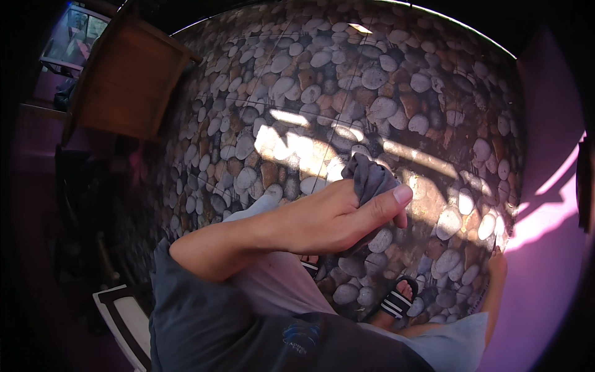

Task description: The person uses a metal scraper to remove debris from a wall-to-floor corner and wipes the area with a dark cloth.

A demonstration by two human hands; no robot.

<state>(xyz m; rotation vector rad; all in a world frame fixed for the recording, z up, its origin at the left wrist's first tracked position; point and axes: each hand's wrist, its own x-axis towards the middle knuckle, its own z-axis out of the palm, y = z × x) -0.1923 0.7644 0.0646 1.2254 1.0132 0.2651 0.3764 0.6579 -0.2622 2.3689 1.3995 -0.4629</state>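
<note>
My left hand (pixel 338 214) reaches across in front of my body, its fingers closed around a crumpled dark grey cloth (pixel 370 177). Folds of the cloth bulge out above the thumb, and the thumb points to the right. My right hand (pixel 498 263) is low at the far right, beside the pink-purple wall (pixel 545 266). It is small and partly in shade there, so its fingers and anything in them cannot be made out.
The floor (pixel 285 87) has a pebble pattern with bright sun patches. A brown wooden piece of furniture (pixel 133 80) stands at the upper left. A white-framed item (pixel 124 319) is at the lower left. My sandalled foot (pixel 398 299) rests on the floor.
</note>
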